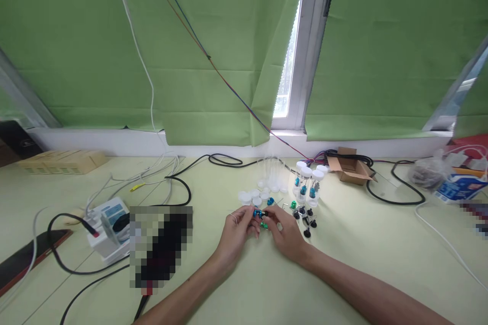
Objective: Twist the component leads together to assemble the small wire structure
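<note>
Two hands meet at the middle of the desk, and everything else fans out to either side. Far to your left a flat tan box lies by the wall; nearer you, a white power strip sits among black and white cables. Your left hand is curled, its fingertips pinching a small blue part. Your right hand is closed too, thumb and forefinger nipping a small black piece that touches the blue part's right end. The two pieces are too small to tell whether they are already joined. A tiny green part shows just below, between your fingers.

Behind your hands lie loose white caps and empty clear tubes. To the right of these stand three capped tubes, each with a blue part inside. Just in front of them, loose black pieces are scattered on the desk. Further right sits an open cardboard box, and at the far edge a clear bag and a blue-and-white carton.

You look to be mid-assembly, mating black piece to blue part. The next move calls for a steady pinch and square alignment; such small parts would slip easily.
</note>
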Demonstrator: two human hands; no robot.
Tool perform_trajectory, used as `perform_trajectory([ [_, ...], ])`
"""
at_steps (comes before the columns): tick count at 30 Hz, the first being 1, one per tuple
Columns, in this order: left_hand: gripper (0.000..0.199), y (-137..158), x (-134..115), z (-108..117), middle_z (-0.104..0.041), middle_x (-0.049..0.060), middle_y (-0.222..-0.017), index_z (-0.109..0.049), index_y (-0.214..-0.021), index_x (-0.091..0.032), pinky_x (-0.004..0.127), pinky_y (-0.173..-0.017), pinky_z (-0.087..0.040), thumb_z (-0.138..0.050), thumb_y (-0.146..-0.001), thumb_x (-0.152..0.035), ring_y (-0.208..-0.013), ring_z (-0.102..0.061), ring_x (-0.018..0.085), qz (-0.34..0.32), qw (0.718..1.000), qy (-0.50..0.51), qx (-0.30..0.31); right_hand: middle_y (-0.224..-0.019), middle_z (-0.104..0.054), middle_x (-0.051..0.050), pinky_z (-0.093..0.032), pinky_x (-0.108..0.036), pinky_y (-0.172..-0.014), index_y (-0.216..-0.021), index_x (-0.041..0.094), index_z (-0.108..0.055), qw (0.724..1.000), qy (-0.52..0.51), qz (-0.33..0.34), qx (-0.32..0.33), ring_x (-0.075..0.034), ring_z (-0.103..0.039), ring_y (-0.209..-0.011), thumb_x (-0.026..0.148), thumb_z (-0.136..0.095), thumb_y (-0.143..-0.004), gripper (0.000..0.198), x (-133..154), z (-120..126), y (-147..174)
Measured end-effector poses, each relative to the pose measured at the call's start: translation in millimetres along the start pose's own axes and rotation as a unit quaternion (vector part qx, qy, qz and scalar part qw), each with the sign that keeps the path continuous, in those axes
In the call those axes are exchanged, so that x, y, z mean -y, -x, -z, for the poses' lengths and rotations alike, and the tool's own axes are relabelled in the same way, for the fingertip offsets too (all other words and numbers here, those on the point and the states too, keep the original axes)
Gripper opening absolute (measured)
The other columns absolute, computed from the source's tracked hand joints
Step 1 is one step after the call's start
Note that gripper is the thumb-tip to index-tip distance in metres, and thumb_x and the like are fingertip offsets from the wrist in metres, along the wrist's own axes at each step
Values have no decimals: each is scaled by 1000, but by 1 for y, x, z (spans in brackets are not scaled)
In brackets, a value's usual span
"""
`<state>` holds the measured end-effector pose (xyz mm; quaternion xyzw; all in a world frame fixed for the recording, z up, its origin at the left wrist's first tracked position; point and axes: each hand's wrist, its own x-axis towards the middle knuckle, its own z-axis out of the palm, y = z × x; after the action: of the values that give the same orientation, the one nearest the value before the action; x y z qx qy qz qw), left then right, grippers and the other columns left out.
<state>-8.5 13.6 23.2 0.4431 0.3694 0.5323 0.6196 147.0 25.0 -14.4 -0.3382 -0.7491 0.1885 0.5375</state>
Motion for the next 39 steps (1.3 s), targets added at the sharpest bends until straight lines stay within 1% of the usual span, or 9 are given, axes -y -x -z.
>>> perform_trajectory([
  [6, 32, 1, 1, 0, -63, 3, -66, -69, -80, -13, 23, -49, -43, -70, -78, -45, -52, -54, 12, 8, 1000, 19, 12, -80, -65, -4, -48, -27, -65, -94, 20, -62, 1000, 18, -12, 22, -17, -60, -69, 23, -45, -97, 18, 1, 2, -1],
  [8, 30, 1, 1, -1, -62, 3, -65, -68, -81, -12, 23, -49, -43, -71, -78, -43, -52, -53, 11, 16, 999, 36, 10, -83, -66, -4, -49, -27, -67, -96, 19, -62, 1000, 12, -13, 23, -17, -61, -72, 23, -45, -97, 17, 1, 2, -1],
  [11, 28, 0, 2, 0, -61, 2, -65, -68, -81, -13, 22, -50, -43, -71, -78, -40, -52, -53, 10, 23, 998, 59, 1, -87, -67, -5, -50, -28, -67, -104, 19, -60, 1000, -9, -15, 15, -18, -63, -75, 24, -48, -95, 15, 2, 2, -1],
  [14, 27, 0, 4, 1, -62, 1, -65, -68, -80, -13, 21, -53, -44, -72, -78, -40, -53, -53, 9, 22, 997, 70, -13, -87, -66, -6, -52, -28, -65, -111, 19, -56, 999, -29, -13, 18, -18, -63, -73, 25, -53, -93, 19, 4, 2, -1],
  [19, 26, 2, 2, 1, -62, 2, -66, -68, -81, -13, 22, -52, -44, -70, -80, -39, -53, -54, 10, 13, 998, 67, -16, -89, -66, -5, -53, -29, -68, -109, 21, -56, 999, -41, -3, 13, -18, -64, -76, 24, -51, -94, 16, 3, 1, -1],
  [27, 37, 1, -1, -1, -65, 7, -70, -68, -88, -10, 26, -52, -46, -60, -86, -46, -53, -56, 13, 24, 996, 86, -14, -87, -65, -5, -51, -28, -68, -109, 20, -57, 1000, -16, -19, 13, -18, -62, -74, 20, -49, -94, 16, -3, 0, 1],
  [31, 39, 1, 1, -1, -64, 6, -68, -67, -85, -11, 25, -51, -46, -60, -85, -49, -54, -56, 13, 26, 997, 78, -12, -83, -65, -4, -49, -28, -67, -102, 20, -59, 1000, 3, -18, 21, -17, -62, -72, 20, -48, -95, 13, -3, 1, 0],
  [35, 44, 1, 4, 0, -63, 5, -65, -67, -86, -11, 24, -48, -44, -58, -84, -53, -51, -55, 13, 27, 997, 69, -6, -82, -65, -4, -47, -27, -67, -94, 19, -61, 999, 16, -24, 28, -17, -61, -71, 21, -46, -96, 15, -1, 1, -1],
  [39, 43, -1, 5, 1, -63, 4, -63, -67, -84, -11, 23, -47, -43, -60, -84, -53, -50, -54, 12, 29, 996, 78, -17, -90, -67, -5, -49, -28, -70, -106, 19, -59, 1000, -8, -20, 23, -17, -63, -77, 21, -50, -95, 15, 1, 2, -1],
])
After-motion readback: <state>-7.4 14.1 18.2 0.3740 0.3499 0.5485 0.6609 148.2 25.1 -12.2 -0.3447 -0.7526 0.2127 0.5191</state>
